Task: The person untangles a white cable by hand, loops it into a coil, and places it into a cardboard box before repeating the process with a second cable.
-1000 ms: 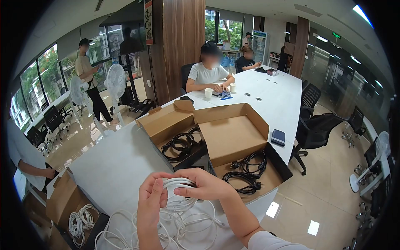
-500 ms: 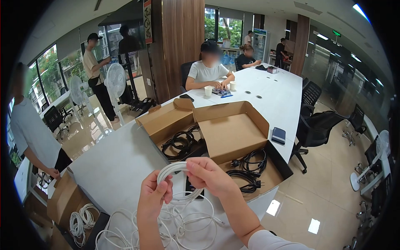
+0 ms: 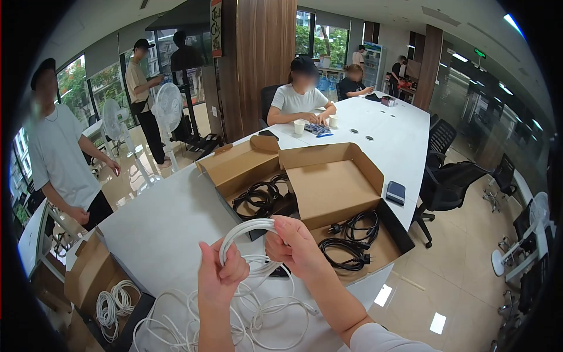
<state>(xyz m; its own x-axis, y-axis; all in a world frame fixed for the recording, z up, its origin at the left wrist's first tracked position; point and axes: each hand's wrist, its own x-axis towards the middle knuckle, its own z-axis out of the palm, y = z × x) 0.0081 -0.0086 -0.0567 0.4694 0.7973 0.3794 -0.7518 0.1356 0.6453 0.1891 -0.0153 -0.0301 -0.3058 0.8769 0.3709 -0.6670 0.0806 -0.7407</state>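
Between my two hands a white cable (image 3: 249, 225) is gathered into a looped coil, raised above the white table. My left hand (image 3: 221, 271) closes around the coil's left side, thumb pointing up. On its upper right side my right hand (image 3: 291, 245) grips the loops, fingers curled. Below my hands, loose white cable (image 3: 275, 320) spreads in tangled loops over the near table. Part of a dark flat object (image 3: 282, 271) shows behind my right hand, mostly hidden.
Two open cardboard boxes (image 3: 334, 182) hold black power cables (image 3: 346, 253). At lower left, another open box (image 3: 88, 271) contains coiled white cables (image 3: 114, 308). A dark notebook (image 3: 396, 192) lies near the right edge. One person (image 3: 67, 158) stands at left; another (image 3: 302, 100) sits across the table (image 3: 158, 234).
The coil between my hands has opened into a wider arch, its top slightly higher. At left, the standing person has come more fully into view, one arm now extended.
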